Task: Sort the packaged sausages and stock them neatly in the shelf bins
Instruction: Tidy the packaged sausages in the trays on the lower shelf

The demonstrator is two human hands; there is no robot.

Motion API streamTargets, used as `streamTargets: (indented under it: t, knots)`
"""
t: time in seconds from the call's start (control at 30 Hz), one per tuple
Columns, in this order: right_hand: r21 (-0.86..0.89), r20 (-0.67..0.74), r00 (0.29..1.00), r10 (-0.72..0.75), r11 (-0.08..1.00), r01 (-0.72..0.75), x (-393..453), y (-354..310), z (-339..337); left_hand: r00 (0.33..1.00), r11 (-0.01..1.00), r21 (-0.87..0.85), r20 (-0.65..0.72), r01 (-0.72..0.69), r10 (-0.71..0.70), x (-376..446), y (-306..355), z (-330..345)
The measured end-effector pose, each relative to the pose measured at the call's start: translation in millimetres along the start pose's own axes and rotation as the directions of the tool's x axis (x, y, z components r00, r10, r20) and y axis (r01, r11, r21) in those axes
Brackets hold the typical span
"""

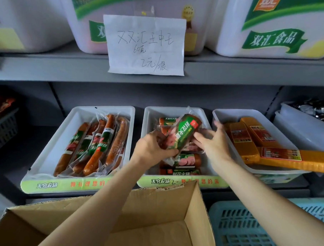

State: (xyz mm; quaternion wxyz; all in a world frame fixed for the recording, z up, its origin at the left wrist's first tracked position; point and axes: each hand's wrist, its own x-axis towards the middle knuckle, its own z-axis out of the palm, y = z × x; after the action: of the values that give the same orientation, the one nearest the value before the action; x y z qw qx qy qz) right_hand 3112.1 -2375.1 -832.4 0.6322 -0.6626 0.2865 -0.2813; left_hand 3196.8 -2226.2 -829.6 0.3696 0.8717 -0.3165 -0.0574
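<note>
My left hand grips a green-labelled packaged sausage, tilted above the middle white bin. More of the same sausages lie in that bin underneath. My right hand reaches into the bin on the right of the held pack, fingers spread and fairly straight, touching the packs below. The left bin holds several long brown vacuum-packed sausages. The right bin holds orange packaged sausages, some sticking out over its front edge.
An open cardboard box sits below my arms, in front of the shelf. A blue plastic crate stands at lower right. A handwritten paper price sign hangs from the upper shelf with large white tubs behind.
</note>
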Motion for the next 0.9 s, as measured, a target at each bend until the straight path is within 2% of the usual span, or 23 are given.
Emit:
streamTargets:
  t: [0.03, 0.07, 0.13, 0.2, 0.27, 0.33, 0.4, 0.43, 0.5, 0.57, 0.7, 0.8, 0.9]
  knots:
    - [0.137, 0.035, 0.995, 0.097, 0.985, -0.101, 0, -4, 5, 0.999, 1.0, -0.002, -0.048, 0.004, -0.004, -1, 4, 5]
    - [0.192, 0.088, 0.983, 0.16, 0.966, -0.174, 1, -6, 9, 0.995, 1.0, 0.015, -0.101, -0.005, 0.006, -2, 6, 9]
    - [0.17, 0.158, 0.959, 0.237, 0.95, -0.263, 2, -10, 15, 0.984, 0.997, 0.058, -0.167, -0.054, 0.063, -4, 11, 12]
    - [0.074, 0.12, 0.961, 0.251, 0.963, -0.261, 3, -13, 16, 0.983, 0.988, 0.036, -0.101, -0.153, 0.156, -4, 16, 11]
    - [-0.057, 0.041, 0.983, 0.18, 0.982, -0.177, 7, -17, 10, 0.975, 0.974, 0.036, 0.022, -0.223, 0.222, -4, 21, 7]
    - [-0.333, 0.04, 0.999, 0.002, 0.943, 0.012, 9, -24, -1, 0.978, 0.977, 0.039, 0.04, -0.209, 0.207, -2, 17, 2]
    - [-0.62, 0.215, 0.961, -0.171, 0.737, 0.27, 12, -28, -12, 0.991, 0.991, -0.029, -0.05, -0.128, 0.127, 0, 8, -4]
    - [-0.679, 0.339, 0.925, -0.171, 0.636, 0.366, 11, -28, -13, 0.993, 0.996, -0.052, -0.094, -0.078, 0.073, 0, 2, -6]
    - [-0.716, 0.527, 0.847, -0.066, 0.503, 0.484, 11, -15, -8, 0.992, 0.999, -0.034, -0.129, 0.011, -0.015, 0, -7, -7]
    - [-0.743, 0.605, 0.793, 0.075, 0.41, 0.528, 11, 8, -2, 0.995, 0.999, 0.007, -0.083, 0.051, -0.05, -1, -12, -4]
    - [-0.788, 0.556, 0.803, 0.213, 0.443, 0.428, 18, 25, -21, 0.989, 0.983, 0.182, 0.144, -0.005, -0.021, -3, -19, 8]
    - [-0.844, 0.512, 0.828, 0.227, 0.314, 0.435, 27, 25, -36, 0.969, 0.958, 0.284, 0.245, -0.039, -0.033, 1, -23, 10]
    - [-0.828, 0.547, 0.816, 0.185, 0.259, 0.497, 24, 20, -31, 0.948, 0.917, 0.391, 0.314, -0.08, -0.051, 8, -26, 14]
